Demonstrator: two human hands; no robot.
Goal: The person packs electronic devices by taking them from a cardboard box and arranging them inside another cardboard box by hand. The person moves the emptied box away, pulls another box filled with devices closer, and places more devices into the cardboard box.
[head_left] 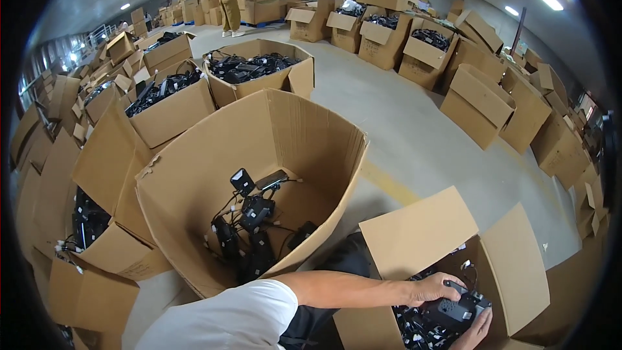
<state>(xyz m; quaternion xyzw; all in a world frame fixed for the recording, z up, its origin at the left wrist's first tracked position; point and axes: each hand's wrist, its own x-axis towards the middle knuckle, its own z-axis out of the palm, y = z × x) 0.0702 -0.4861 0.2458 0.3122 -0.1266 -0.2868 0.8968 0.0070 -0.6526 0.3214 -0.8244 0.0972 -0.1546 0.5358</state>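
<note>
Both my hands hold one black boxy electronic device [451, 313] with small holes in its face and a thin cable near it. My left hand [433, 290] grips its upper left side, the arm reaching across from a white sleeve. My right hand [478, 330] is wrapped round its lower right edge and is partly cut off by the picture's edge. The device is over an open cardboard box [518, 272] at the lower right, which holds many black devices and cables [414, 334] with white connectors.
A large open carton [207, 149] stands left of centre, with several black devices [258, 210] and their cables on its bottom. More cartons of black devices [249, 68] stand behind and left. Boxes [479, 104] line the right side of the grey floor. A person [228, 0] stands far back.
</note>
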